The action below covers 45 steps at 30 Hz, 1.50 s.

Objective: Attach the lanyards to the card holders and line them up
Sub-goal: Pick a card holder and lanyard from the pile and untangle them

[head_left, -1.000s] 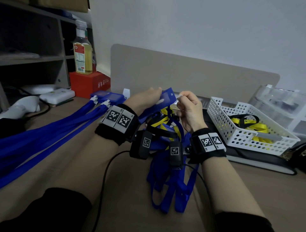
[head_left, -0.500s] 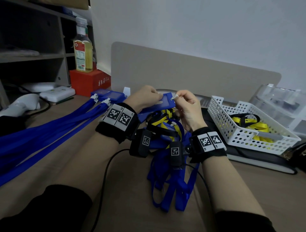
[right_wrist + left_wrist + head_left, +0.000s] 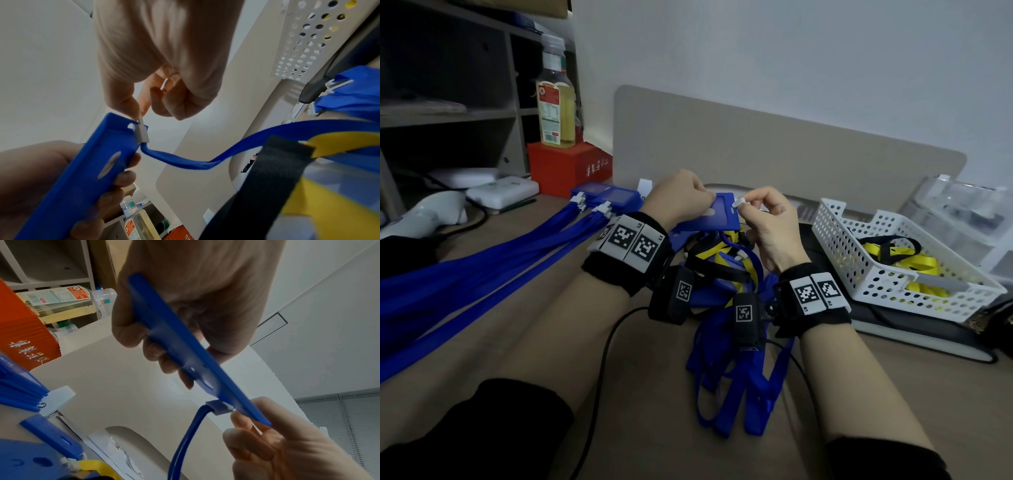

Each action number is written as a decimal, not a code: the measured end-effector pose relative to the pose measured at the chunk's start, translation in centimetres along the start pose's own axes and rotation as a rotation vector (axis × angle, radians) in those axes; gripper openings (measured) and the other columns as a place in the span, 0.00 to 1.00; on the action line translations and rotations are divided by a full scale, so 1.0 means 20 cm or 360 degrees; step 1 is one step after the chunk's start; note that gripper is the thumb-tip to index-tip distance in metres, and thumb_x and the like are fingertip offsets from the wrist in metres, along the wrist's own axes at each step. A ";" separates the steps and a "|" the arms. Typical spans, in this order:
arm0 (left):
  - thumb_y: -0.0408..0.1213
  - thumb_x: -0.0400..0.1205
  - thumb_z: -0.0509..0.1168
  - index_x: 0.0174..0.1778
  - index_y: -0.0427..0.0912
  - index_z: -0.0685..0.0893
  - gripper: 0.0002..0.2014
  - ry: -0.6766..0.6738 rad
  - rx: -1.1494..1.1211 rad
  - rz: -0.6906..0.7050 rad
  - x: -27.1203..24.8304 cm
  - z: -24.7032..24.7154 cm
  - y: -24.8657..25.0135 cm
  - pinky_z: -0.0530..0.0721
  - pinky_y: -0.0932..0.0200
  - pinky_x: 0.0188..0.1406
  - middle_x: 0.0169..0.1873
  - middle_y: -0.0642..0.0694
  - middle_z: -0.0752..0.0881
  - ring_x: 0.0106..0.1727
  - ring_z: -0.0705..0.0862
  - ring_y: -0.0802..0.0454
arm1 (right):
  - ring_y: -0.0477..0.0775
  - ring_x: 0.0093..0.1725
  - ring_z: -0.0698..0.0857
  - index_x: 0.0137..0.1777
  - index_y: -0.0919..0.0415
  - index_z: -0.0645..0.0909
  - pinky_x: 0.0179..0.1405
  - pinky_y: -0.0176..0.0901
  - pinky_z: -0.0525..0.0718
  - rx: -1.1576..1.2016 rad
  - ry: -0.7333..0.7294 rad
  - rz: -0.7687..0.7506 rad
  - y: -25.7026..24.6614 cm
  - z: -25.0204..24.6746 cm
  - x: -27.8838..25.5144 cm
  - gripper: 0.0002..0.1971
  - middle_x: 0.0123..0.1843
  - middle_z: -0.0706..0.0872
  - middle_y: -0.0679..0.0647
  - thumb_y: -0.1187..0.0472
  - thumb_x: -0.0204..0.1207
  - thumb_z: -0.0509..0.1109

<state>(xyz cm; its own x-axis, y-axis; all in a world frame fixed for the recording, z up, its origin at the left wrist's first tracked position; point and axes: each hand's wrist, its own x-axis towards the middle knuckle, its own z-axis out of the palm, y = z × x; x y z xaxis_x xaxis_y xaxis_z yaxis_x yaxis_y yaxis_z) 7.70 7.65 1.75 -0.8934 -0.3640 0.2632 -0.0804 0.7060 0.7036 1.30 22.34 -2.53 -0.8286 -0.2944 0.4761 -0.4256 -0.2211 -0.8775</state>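
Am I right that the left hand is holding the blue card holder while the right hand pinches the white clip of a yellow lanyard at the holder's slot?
Not quite: the lanyard is blue, not yellow, as the right wrist view shows. The rest holds: the left hand holds the blue card holder while the right hand pinches the white clip at the holder's slot.

Bottle of yellowish liquid (image 3: 555,99) standing on a red box (image 3: 566,168) by the shelf unit (image 3: 448,113). Beige divider panel (image 3: 774,150) along the back. White perforated basket (image 3: 887,291) off right, clear plastic container (image 3: 962,209) just behind it. White handheld scanner (image 3: 424,216) far left.
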 end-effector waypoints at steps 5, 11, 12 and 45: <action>0.44 0.82 0.62 0.47 0.40 0.87 0.12 0.0092 0.0135 0.0032 0.00 0.01 -0.01 0.80 0.53 0.51 0.45 0.43 0.88 0.50 0.84 0.45 | 0.45 0.23 0.66 0.33 0.57 0.76 0.19 0.35 0.64 -0.0039 -0.0005 -0.0025 0.00 0.00 0.00 0.14 0.26 0.71 0.45 0.75 0.74 0.70; 0.44 0.82 0.61 0.46 0.41 0.86 0.12 0.0114 0.0260 0.0055 0.01 0.01 -0.02 0.78 0.55 0.47 0.46 0.42 0.87 0.50 0.83 0.43 | 0.44 0.24 0.68 0.31 0.57 0.75 0.23 0.32 0.68 -0.0163 -0.0046 -0.0082 0.00 0.00 -0.01 0.15 0.27 0.69 0.49 0.75 0.73 0.70; 0.45 0.82 0.61 0.46 0.42 0.86 0.12 0.0116 0.0279 0.0057 0.01 0.01 -0.02 0.78 0.55 0.48 0.46 0.43 0.87 0.50 0.83 0.43 | 0.45 0.24 0.67 0.31 0.57 0.75 0.24 0.34 0.67 -0.0187 -0.0063 -0.0083 0.00 0.00 -0.01 0.15 0.26 0.69 0.47 0.75 0.73 0.70; 0.49 0.78 0.68 0.39 0.58 0.84 0.04 -0.0054 0.0245 0.0313 -0.01 -0.02 -0.02 0.78 0.48 0.62 0.45 0.56 0.84 0.54 0.82 0.52 | 0.36 0.26 0.78 0.56 0.59 0.83 0.27 0.29 0.74 -0.0530 -0.0117 -0.0036 -0.03 0.03 -0.02 0.08 0.37 0.83 0.44 0.63 0.79 0.69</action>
<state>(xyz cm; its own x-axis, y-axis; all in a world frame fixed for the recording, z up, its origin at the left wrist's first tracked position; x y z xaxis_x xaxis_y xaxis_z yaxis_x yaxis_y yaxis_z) 8.05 7.19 1.75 -0.9125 -0.1918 0.3612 0.0324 0.8466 0.5313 1.99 22.02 -2.18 -0.7945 -0.3617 0.4878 -0.5488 0.0837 -0.8318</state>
